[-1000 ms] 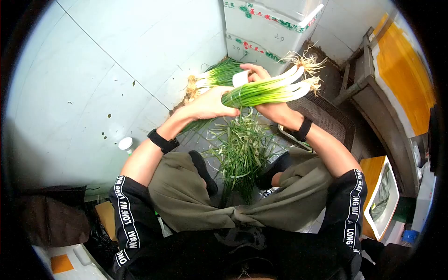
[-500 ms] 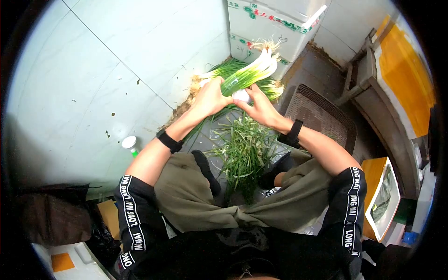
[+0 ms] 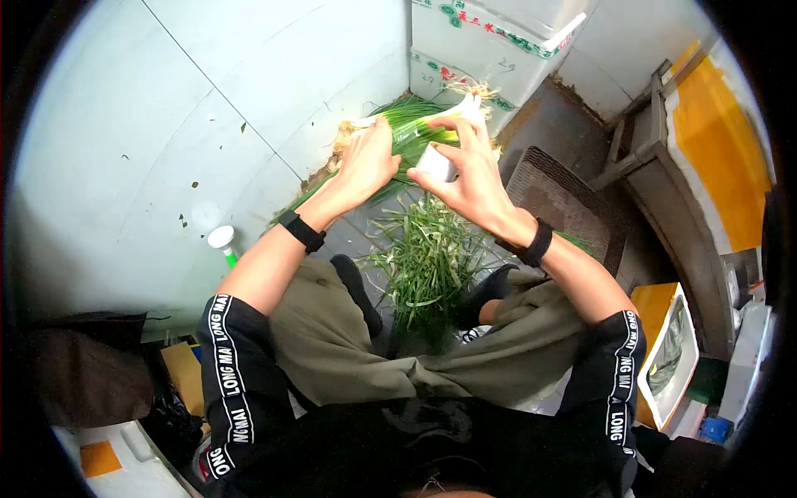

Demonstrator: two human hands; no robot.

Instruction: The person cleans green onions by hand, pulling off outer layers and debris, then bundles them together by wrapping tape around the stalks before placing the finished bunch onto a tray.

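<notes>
My left hand [image 3: 365, 166] is over the left side of the spring onion pile, fingers stretched forward and thumb apart; its fingertips overlap the leaves. In my right hand [image 3: 475, 174] a small white roll [image 3: 437, 163], which looks like tape, sits between thumb and fingers. The upper fingers of that hand reach over the white stems of a spring onion bunch [image 3: 408, 133], roots pointing up and right. A shiny clear patch shows on its green leaves. More spring onions [image 3: 353, 126] lie beneath and beside it, against the wall.
Loose green trimmings [image 3: 427, 266] are heaped on the floor between my feet. White foam boxes [image 3: 473, 50] stand behind the pile. A brown plastic tray [image 3: 564, 199] lies to the right, near a bench frame [image 3: 639, 158]. A white-topped green object [image 3: 222, 239] stands by the left wall.
The spring onion bunch has gone down from between both hands onto the pile. My left hand has come off it, and my right hand has lifted the white roll away from the left hand.
</notes>
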